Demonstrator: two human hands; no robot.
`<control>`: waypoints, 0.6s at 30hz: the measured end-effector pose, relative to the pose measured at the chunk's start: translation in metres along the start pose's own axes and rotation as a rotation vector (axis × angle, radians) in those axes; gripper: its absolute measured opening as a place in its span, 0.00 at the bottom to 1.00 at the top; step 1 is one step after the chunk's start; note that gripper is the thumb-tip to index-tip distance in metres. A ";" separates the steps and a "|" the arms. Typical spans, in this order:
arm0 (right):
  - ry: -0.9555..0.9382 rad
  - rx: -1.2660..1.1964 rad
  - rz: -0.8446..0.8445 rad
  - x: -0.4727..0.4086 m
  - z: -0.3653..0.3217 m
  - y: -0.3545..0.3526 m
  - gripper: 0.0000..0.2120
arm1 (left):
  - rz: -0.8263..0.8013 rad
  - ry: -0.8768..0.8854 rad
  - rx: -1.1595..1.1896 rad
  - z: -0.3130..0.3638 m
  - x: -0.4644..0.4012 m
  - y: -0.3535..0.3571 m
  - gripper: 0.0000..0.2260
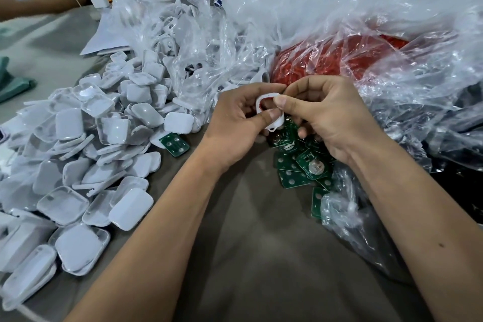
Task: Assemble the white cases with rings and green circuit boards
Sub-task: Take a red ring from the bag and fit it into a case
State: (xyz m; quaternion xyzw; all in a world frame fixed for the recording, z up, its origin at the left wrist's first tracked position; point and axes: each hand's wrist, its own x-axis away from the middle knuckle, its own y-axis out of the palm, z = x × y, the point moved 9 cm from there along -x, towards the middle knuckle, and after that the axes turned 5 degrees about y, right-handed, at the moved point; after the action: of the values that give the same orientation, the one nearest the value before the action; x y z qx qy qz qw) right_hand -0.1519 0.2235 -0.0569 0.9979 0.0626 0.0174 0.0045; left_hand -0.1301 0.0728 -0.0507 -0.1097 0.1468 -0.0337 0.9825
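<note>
Left hand (235, 123), right hand (321, 115) together, fingers (283, 102) curled, pinching

grey table (256, 256), white cases (78, 165), green boards (300, 167)

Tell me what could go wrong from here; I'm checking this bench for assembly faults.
1. Both hands, left and right, pinch one small white case in mid-air; it could slip into the green circuit boards below.
2. The red ring shows only at the case's rim, so it may seat crooked.
3. The pile of white cases could slide into the work spot.
</note>
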 end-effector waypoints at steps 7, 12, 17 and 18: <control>0.003 -0.005 0.006 -0.002 0.000 -0.001 0.06 | 0.022 0.037 0.055 0.000 -0.003 -0.001 0.12; -0.076 0.010 0.010 -0.003 -0.005 -0.003 0.07 | 0.041 0.022 0.137 -0.002 -0.004 0.002 0.13; -0.175 0.002 -0.058 -0.001 -0.014 0.000 0.06 | 0.096 0.074 0.185 0.001 -0.004 -0.007 0.05; -0.188 -0.003 -0.077 -0.001 -0.016 0.001 0.06 | 0.100 0.080 0.201 0.001 -0.004 -0.009 0.05</control>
State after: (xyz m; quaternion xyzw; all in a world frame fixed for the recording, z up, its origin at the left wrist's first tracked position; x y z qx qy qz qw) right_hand -0.1533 0.2228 -0.0413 0.9919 0.1004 -0.0765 0.0123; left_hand -0.1333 0.0651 -0.0466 -0.0016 0.1869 -0.0034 0.9824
